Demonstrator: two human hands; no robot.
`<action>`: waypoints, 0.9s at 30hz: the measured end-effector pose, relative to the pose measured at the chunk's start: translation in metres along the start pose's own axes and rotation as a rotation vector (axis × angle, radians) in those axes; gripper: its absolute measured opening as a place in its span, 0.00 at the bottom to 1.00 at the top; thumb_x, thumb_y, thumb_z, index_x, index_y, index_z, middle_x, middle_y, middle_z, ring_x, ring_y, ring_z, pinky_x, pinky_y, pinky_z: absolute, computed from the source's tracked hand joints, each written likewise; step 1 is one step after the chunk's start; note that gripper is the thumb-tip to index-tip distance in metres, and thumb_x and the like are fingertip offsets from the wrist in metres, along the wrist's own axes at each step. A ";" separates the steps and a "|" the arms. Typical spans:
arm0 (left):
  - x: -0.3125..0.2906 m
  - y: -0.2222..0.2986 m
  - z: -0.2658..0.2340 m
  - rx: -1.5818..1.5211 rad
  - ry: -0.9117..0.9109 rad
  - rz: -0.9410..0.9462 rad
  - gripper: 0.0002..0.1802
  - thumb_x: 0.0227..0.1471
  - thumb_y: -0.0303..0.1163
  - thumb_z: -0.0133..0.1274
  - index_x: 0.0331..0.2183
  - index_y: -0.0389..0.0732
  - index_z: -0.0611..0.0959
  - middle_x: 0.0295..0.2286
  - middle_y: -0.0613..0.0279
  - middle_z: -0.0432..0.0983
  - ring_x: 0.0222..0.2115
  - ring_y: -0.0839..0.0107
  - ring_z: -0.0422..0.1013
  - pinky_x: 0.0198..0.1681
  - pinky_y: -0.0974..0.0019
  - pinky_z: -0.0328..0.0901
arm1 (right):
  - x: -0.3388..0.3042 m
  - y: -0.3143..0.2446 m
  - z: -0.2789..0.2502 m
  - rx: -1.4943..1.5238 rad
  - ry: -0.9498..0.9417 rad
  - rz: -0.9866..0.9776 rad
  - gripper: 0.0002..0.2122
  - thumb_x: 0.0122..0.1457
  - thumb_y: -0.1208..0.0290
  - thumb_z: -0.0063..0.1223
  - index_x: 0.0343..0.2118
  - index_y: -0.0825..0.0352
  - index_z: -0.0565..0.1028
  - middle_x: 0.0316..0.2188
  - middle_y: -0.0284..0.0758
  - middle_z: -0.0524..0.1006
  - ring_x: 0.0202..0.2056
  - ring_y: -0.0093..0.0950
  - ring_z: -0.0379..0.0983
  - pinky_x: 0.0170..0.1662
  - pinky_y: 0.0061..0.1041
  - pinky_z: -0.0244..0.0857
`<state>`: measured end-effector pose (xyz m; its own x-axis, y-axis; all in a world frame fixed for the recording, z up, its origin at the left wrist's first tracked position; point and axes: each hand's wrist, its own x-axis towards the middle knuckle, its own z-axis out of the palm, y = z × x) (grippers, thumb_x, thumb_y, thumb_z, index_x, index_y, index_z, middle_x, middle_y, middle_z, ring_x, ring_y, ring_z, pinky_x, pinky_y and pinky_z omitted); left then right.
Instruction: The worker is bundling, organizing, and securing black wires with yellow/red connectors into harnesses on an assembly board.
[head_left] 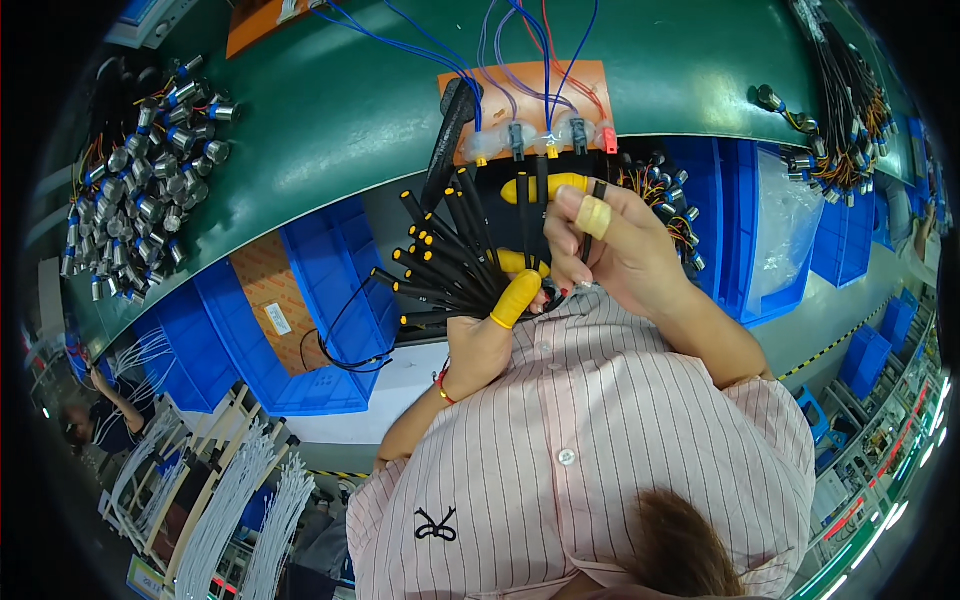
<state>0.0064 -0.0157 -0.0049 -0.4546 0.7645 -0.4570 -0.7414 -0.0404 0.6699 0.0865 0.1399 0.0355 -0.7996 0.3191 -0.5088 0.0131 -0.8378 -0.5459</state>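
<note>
Left hand [485, 335] clasps black tubes [460, 276] slanting toward the surface's near edge [325, 178]; right hand [625, 245], nearer it, pinches one.

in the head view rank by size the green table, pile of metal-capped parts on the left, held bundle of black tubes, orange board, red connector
1. Green table
2. Pile of metal-capped parts
3. Bundle of black tubes and orange board: too alike to rank, and the bundle may be nearer the camera
4. Red connector
</note>
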 end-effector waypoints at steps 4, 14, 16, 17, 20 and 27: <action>0.000 0.004 0.002 0.066 -0.022 -0.024 0.09 0.54 0.24 0.54 0.38 0.31 0.75 0.29 0.59 0.74 0.28 0.75 0.71 0.34 0.72 0.67 | 0.004 0.000 -0.007 -0.121 0.062 -0.075 0.11 0.64 0.64 0.44 0.27 0.65 0.68 0.17 0.26 0.66 0.14 0.16 0.61 0.21 0.17 0.60; 0.001 0.004 0.001 0.092 -0.032 -0.071 0.09 0.55 0.27 0.54 0.37 0.31 0.76 0.28 0.60 0.75 0.28 0.77 0.71 0.34 0.72 0.67 | 0.005 0.004 -0.006 -0.271 0.122 -0.107 0.12 0.62 0.65 0.48 0.35 0.71 0.75 0.18 0.27 0.70 0.14 0.15 0.62 0.20 0.14 0.55; 0.001 0.006 0.001 0.150 -0.048 -0.091 0.10 0.55 0.27 0.54 0.38 0.31 0.76 0.28 0.60 0.75 0.28 0.77 0.71 0.34 0.73 0.67 | 0.005 0.001 -0.002 -0.387 0.151 -0.126 0.13 0.62 0.65 0.48 0.37 0.73 0.75 0.20 0.28 0.71 0.14 0.15 0.62 0.20 0.14 0.55; 0.000 0.007 0.001 0.177 -0.054 -0.098 0.10 0.55 0.27 0.54 0.38 0.31 0.76 0.28 0.60 0.76 0.27 0.77 0.71 0.34 0.73 0.67 | 0.005 0.000 0.001 -0.448 0.163 -0.134 0.14 0.62 0.65 0.47 0.38 0.73 0.75 0.21 0.29 0.72 0.14 0.14 0.62 0.20 0.14 0.55; -0.002 0.005 -0.001 0.231 -0.026 -0.113 0.10 0.55 0.26 0.54 0.38 0.32 0.75 0.28 0.60 0.75 0.27 0.76 0.71 0.34 0.73 0.67 | 0.005 -0.005 0.005 -0.453 0.166 -0.144 0.14 0.62 0.66 0.47 0.38 0.75 0.74 0.25 0.31 0.74 0.14 0.14 0.62 0.19 0.14 0.55; 0.003 -0.002 -0.002 0.047 0.009 0.038 0.10 0.55 0.25 0.53 0.38 0.32 0.73 0.27 0.58 0.75 0.28 0.74 0.72 0.34 0.71 0.68 | 0.003 -0.004 0.006 -0.208 0.171 -0.138 0.12 0.62 0.68 0.48 0.38 0.75 0.74 0.29 0.35 0.77 0.22 0.19 0.74 0.27 0.18 0.69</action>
<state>0.0057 -0.0149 -0.0091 -0.4869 0.7569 -0.4359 -0.6997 -0.0392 0.7134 0.0803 0.1415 0.0400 -0.6899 0.5083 -0.5154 0.0481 -0.6782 -0.7333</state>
